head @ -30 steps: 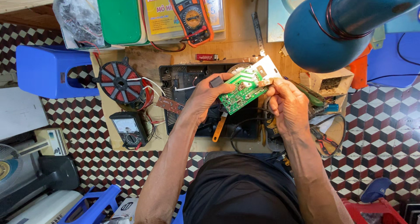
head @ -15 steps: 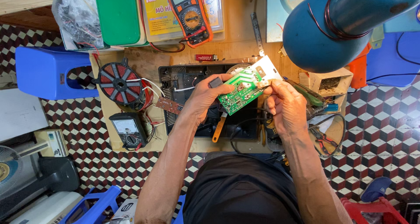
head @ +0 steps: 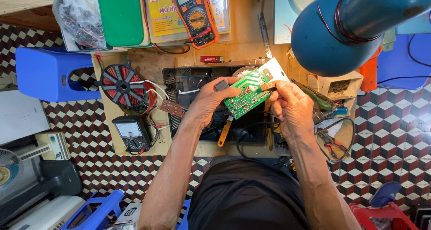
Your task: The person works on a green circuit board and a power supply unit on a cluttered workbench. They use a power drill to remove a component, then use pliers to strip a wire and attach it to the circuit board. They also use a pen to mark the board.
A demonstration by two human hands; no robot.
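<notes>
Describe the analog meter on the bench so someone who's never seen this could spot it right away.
Start at the wooden workbench, then go to the red and black round coil at its left end. Just below the coil lies the analog multimeter: small, black, with a pale needle window above a dial. The other meter, at the bench's far edge, is orange-cased with a digital screen.

The green circuit board (head: 248, 94) looked glossy, laminate-like. The bench (head: 244, 41) was bare, worn wood. The lamp shade (head: 359, 28) was painted blue metal, chipped. The stool (head: 45, 73) was smooth blue plastic, the meter (head: 194, 14) matt orange plastic.
</notes>
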